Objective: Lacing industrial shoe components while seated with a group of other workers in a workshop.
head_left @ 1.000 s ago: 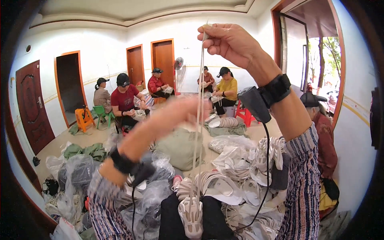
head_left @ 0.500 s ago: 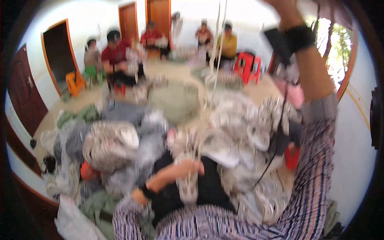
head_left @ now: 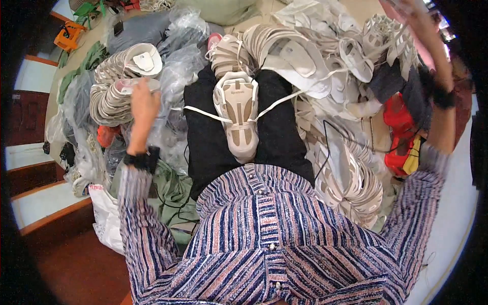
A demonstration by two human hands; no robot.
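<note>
On my lap, between my thighs, lies a beige and white shoe upper (head_left: 235,114), toe toward me. Its white laces are spread to both sides, the right lace (head_left: 297,94) running out over the piled uppers. My left hand (head_left: 146,100) is at a fanned stack of shoe uppers (head_left: 108,104) on the left; its fingers are bent together, and what they hold, if anything, is hidden. High at the right edge, my right hand (head_left: 414,18) is lifted beyond the heap and smeared by motion, so its fingers cannot be made out.
Nested uppers (head_left: 292,56) crowd the far side of my knees, with another fan of them (head_left: 351,183) beside my right thigh. Clear plastic bags (head_left: 178,76) and green cloth (head_left: 175,198) lie on the left. Red stools (head_left: 399,127) stand at right, an orange stool (head_left: 69,34) at far left.
The view has tipped down toward my lap. My left hand has left the shoe upper on my lap and gone to the stack on the left. The laces now lie spread sideways.
</note>
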